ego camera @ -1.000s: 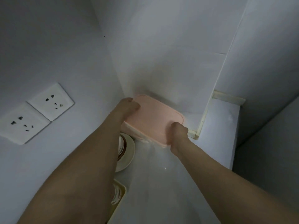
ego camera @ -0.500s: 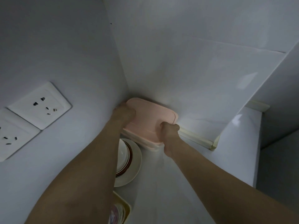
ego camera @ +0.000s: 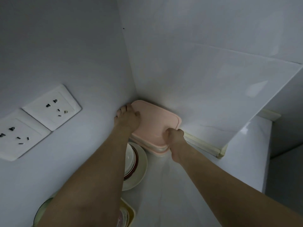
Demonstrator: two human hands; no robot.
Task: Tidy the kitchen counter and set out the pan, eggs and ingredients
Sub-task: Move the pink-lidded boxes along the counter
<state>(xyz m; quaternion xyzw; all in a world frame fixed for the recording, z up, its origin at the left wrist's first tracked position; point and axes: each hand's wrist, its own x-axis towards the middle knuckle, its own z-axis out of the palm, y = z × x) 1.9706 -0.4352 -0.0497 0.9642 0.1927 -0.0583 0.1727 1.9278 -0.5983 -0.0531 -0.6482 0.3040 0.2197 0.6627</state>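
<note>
Pink rectangular plastic lidded container (ego camera: 154,122) sits tucked into the far corner of the white countertop (ego camera: 172,185), against both walls. Left hand (ego camera: 127,118) lies on its lid, fingers spread, tips at the wall; right hand (ego camera: 174,136) curls round the near right corner, thumb on top. Just beside it, toward the near edge, a stack of white round plates (ego camera: 136,163) waits. Judging by this, tidying is under way; no pan, eggs or ingredients are visible yet.
</note>
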